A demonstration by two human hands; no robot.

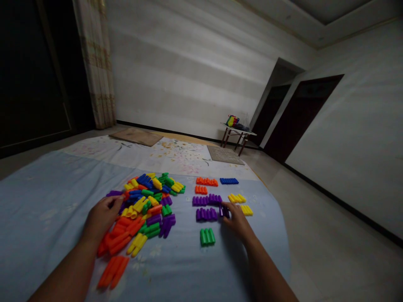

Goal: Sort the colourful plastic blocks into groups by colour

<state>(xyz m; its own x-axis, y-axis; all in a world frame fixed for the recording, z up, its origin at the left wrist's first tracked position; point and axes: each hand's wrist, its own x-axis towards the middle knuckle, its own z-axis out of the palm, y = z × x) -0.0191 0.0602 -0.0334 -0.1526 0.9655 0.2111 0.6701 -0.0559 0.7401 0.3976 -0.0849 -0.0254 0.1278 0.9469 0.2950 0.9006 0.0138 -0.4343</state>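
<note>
Head view, ridged purple piece (224,210) in right fingers (227,209), dark, glossy

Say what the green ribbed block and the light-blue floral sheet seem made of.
Green ribbed block: probably smooth molded plastic with a slight sheen, from its even, saturated color and pale highlights along the ridges.
Light-blue floral sheet: matte fabric, from its soft creases; cotton or synthetic, I can't tell.
</note>
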